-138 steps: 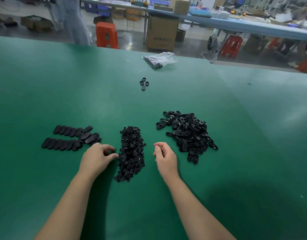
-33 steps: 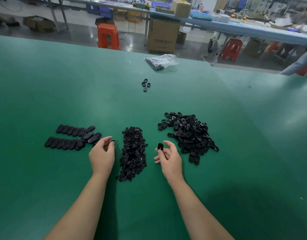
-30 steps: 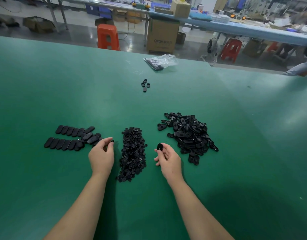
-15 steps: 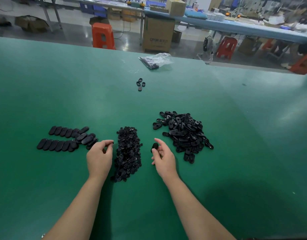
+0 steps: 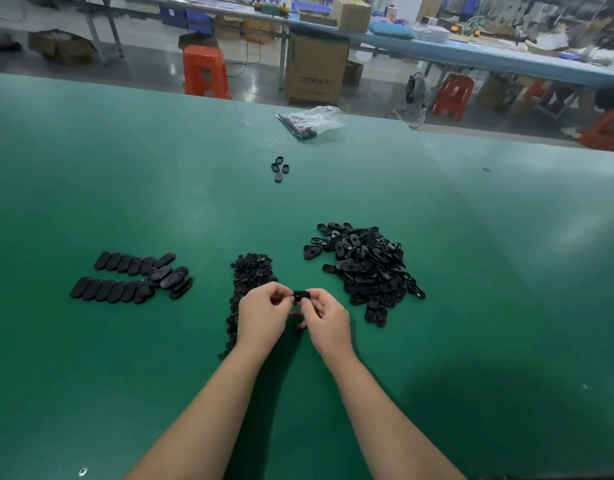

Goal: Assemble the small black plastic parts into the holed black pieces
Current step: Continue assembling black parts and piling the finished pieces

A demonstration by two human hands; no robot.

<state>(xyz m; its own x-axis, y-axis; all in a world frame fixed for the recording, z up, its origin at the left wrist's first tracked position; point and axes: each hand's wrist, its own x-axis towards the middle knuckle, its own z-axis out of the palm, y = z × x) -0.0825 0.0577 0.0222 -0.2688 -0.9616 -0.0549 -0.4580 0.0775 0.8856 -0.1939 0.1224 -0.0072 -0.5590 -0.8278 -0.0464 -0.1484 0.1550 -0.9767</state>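
My left hand point(image 5: 262, 315) and my right hand point(image 5: 324, 318) meet above the green table point(image 5: 472, 306), fingertips together on one holed black piece point(image 5: 301, 294). Whether my left fingers also pinch a small part is hidden. A narrow heap of small black parts point(image 5: 250, 271) lies under and behind my left hand. To the right sits a pile of holed black pieces point(image 5: 364, 265). At the left, two rows of black oval pieces point(image 5: 129, 277) lie side by side.
Three loose black pieces point(image 5: 280, 168) lie farther back in the middle. A clear plastic bag point(image 5: 312, 120) with dark parts rests near the table's far edge. Beyond it stand orange stools point(image 5: 203, 71), a cardboard box point(image 5: 316, 69) and a long blue bench point(image 5: 472, 53).
Both hands came together in front of me. My left hand moved right from beside the small-parts heap to meet the holed piece held in my right hand.
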